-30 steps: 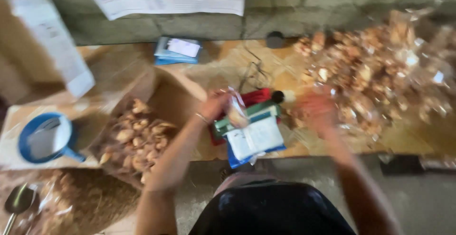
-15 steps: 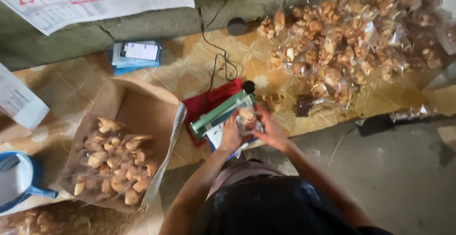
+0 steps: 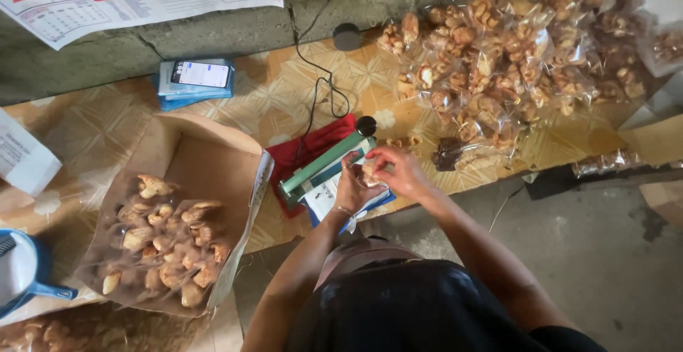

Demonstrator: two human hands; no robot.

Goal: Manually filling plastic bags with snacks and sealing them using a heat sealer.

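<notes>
Since the earlier frame both my hands stay at the green sealer [image 3: 324, 167]; left hand [image 3: 350, 187] and right hand [image 3: 393, 171] pinch a small snack bag [image 3: 368, 173], best held flat.

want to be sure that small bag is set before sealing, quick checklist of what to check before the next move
1. Both hands on the small snack bag: ok; left hand and right hand pinch it.
2. Bag at the green heat sealer: ok, right beside its bar.
3. Bag mouth laid flat under the bar: cannot tell, hands hide it.
4. Sealer's cord clear of the hands: ok, it runs back toward the wall.
5. Sealer powered: cannot tell.
6. Pile of filled bags out of the way: ok, off to the right.
</notes>
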